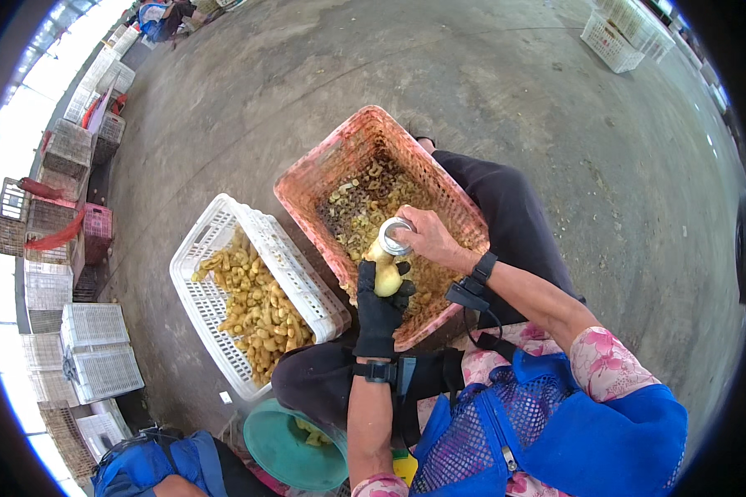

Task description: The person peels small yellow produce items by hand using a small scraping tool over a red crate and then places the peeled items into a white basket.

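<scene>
Left hand (380, 308) grasps yellow piece (387, 282); right hand (433, 238) grips metal ring (385, 242) at its 12 o'clock; reddish crate (436, 189) beneath, perhaps catching scraps.

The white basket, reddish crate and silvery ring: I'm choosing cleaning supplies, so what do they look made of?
White basket: probably plastic, smooth, with regular moulded slots. Reddish crate: likely plastic, its perforated walls dulled by grime. Silvery ring in the right hand: apparently metal, from its shine, possibly just coated.

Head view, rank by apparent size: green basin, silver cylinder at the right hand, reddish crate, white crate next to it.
1. Reddish crate, partly covered
2. White crate
3. Green basin, partly hidden
4. Silver cylinder, clearly smallest
</scene>
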### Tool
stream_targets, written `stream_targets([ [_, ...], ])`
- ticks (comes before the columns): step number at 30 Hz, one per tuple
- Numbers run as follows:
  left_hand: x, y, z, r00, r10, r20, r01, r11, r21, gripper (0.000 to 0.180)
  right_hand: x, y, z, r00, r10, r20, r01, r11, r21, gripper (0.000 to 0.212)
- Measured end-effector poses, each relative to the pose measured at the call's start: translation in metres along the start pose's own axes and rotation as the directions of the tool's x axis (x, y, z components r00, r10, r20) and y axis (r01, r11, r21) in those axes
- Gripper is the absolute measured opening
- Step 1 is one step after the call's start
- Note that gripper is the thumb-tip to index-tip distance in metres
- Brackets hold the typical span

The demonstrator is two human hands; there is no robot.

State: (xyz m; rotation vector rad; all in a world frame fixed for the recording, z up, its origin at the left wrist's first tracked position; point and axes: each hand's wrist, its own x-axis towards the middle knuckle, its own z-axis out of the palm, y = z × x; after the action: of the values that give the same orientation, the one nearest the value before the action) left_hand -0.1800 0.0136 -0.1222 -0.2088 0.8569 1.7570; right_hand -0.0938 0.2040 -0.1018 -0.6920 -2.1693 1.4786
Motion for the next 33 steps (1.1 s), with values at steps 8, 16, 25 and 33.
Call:
stream_targets([
  [8,0.013,-0.005,-0.02,0.996,0.064,-0.062,-0.058,0.994,0.091,0.053,0.001,0.008,0.023,0.976,-0.16,0.15,0.178,0.978,-0.109,0.028],
  [16,0.028,-0.009,-0.011,0.99,0.123,-0.072,-0.112,0.984,0.141,0.052,0.037,0.05,-0.033,0.988,-0.153,-0.018,0.139,0.937,-0.321,0.021],
  [25,0.053,0.0,-0.035,0.957,0.285,0.052,-0.286,0.905,0.316,0.045,0.036,0.012,0.003,0.974,-0.144,0.176,0.166,0.979,-0.119,0.029],
  [33,-0.027,-0.001,0.019,0.993,-0.109,0.045,0.107,0.993,0.039,0.053,-0.001,-0.028,-0.059,0.948,-0.208,0.242,0.275,0.918,-0.285,0.031],
])
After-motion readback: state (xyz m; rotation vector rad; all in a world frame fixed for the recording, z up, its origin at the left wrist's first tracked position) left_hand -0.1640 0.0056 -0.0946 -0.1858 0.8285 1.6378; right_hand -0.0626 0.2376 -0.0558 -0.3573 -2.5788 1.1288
